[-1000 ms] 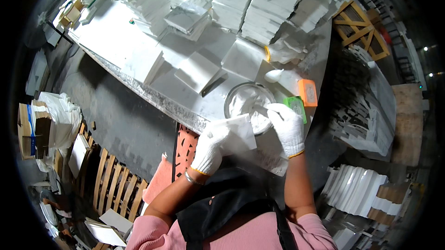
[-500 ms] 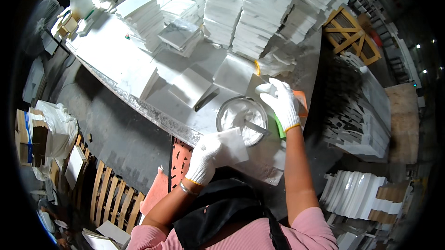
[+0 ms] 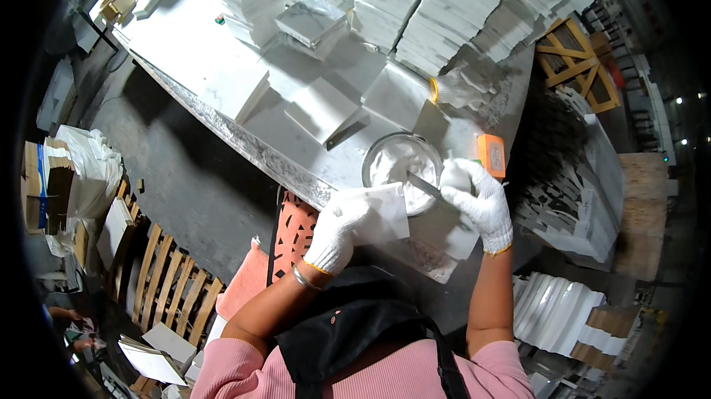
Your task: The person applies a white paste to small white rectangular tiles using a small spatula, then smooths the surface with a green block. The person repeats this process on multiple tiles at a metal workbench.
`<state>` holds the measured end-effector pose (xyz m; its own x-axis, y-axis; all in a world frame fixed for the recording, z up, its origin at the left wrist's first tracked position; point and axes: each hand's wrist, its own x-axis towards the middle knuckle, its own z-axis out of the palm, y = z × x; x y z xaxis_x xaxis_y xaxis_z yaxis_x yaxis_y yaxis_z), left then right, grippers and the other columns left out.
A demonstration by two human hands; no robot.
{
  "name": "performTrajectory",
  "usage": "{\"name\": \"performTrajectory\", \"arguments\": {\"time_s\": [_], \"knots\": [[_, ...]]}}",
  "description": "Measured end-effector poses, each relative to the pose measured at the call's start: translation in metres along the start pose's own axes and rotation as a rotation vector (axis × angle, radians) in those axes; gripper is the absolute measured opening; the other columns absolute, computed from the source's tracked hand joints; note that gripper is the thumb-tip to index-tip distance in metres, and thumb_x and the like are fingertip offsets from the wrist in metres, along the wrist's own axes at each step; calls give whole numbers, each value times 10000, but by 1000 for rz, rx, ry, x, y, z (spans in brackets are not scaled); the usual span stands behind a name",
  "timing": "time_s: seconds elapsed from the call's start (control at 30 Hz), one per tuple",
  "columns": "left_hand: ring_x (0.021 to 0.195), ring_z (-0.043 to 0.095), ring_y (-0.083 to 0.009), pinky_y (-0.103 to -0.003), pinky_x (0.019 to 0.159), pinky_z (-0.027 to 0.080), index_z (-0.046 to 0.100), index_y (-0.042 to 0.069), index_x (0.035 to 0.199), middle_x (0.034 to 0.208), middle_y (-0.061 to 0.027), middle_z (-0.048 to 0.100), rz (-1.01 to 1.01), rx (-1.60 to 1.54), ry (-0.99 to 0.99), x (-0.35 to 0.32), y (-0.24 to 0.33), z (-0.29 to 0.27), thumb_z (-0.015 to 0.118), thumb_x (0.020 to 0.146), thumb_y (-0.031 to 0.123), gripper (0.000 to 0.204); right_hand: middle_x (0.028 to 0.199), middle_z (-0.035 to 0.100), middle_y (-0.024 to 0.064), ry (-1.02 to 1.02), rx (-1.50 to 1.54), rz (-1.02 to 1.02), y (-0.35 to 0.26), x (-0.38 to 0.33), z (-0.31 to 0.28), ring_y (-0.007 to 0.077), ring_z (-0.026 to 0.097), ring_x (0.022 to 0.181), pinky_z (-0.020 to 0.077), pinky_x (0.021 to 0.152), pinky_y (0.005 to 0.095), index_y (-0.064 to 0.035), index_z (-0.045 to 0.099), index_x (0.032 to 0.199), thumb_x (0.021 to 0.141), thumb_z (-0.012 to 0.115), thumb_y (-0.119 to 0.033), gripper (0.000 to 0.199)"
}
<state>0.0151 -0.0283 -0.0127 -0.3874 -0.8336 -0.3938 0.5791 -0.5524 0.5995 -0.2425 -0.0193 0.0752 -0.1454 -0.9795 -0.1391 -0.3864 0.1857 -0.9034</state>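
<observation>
Pale slabs [image 3: 459,21] are crowding the table [image 3: 290,146] behind the bowl [image 3: 366,163], where a spatula [image 3: 424,185] is leaning in white paste [image 3: 392,164]. Your left hand [image 3: 333,235] is pinching the white tile [image 3: 386,214] by the bowl's near side; your right hand [image 3: 481,203] is curling closed round a pale rounded object [image 3: 455,175]. You're probably working best by steadying the tile and keeping it clear of the spatula.

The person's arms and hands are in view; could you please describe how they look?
The left hand and right hand wear white knitted gloves with yellow edging; a silvery bracelet circles the left wrist, and pink sleeves are short.
</observation>
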Motion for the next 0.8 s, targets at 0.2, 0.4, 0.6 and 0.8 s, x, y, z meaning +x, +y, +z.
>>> {"name": "performTrajectory", "arguments": {"time_s": [0.2, 0.4, 0.6, 0.8], "knots": [[824, 665, -143, -289, 747, 546, 655, -17, 1166, 963, -52, 700, -60, -33, -26, 1, -1, -4, 663, 932, 99, 262, 1085, 734, 94, -68, -18, 53, -11, -20, -1, 153, 683, 954, 539, 861, 306, 2, 743, 1146, 814, 854, -131, 374], [888, 663, -145, -296, 792, 545, 644, -2, 1188, 1030, -59, 703, -6, -28, 8, 1, -4, -4, 676, 936, 102, 274, 1002, 759, 128, -60, -166, -55, -13, -14, 2, 188, 713, 899, 551, 821, 323, -17, 778, 1064, 791, 848, -171, 321], [873, 661, -136, -287, 776, 539, 654, -3, 1184, 1017, -46, 705, -15, -16, 7, 0, -3, -4, 671, 940, 106, 268, 1001, 768, 124, -63, -233, -118, -20, -11, 3, 220, 723, 885, 557, 821, 340, -46, 794, 1029, 783, 835, -178, 282], [843, 659, -130, -273, 756, 535, 664, -6, 1172, 986, -47, 705, -12, -18, 22, -1, -2, 0, 664, 942, 101, 254, 991, 769, 114, -78, -247, -84, -25, -11, 3, 216, 720, 877, 556, 818, 338, -61, 801, 1024, 782, 825, -181, 271]]}}
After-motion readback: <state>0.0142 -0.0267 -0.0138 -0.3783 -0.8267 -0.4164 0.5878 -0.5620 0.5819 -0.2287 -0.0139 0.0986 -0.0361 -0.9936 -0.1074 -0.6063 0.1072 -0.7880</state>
